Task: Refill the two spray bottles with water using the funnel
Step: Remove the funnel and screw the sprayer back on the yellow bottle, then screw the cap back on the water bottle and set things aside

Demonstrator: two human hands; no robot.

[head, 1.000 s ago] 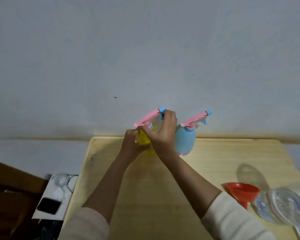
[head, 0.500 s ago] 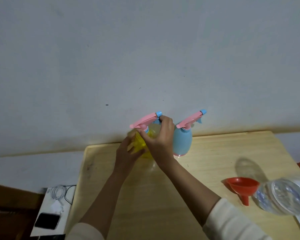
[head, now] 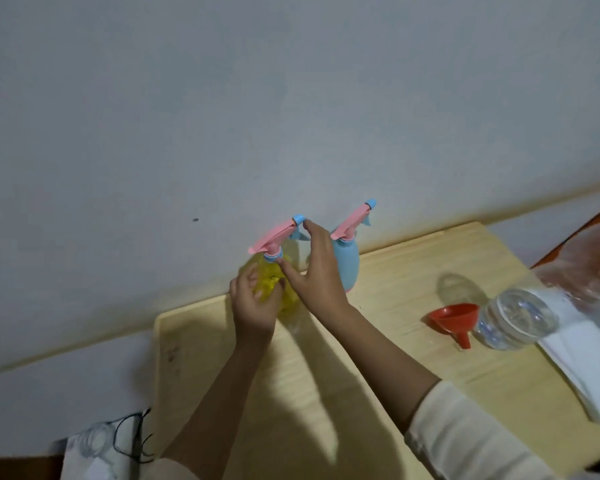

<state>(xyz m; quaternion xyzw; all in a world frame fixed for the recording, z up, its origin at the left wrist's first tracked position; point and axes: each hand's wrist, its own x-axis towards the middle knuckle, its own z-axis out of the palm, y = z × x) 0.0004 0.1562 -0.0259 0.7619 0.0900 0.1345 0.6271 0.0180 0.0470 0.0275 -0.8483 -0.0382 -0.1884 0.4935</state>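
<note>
A yellow spray bottle with a pink trigger head stands at the far edge of the wooden table. My left hand wraps around its body. My right hand spans the neck and the blue nozzle tip, thumb at the collar. Right behind my right hand stands a blue spray bottle with a pink head, touched by nothing. A red funnel lies on its side at the right. Next to it lies a clear water bottle.
A grey wall runs close behind the table. White folded paper or cloth sits at the table's right edge. Left of the table, lower down, a white surface holds coiled cables.
The view has tilted and shifted left. My right hand has opened over the yellow bottle's spray head, fingers now spread from collar to nozzle. My left hand keeps its hold on the body.
</note>
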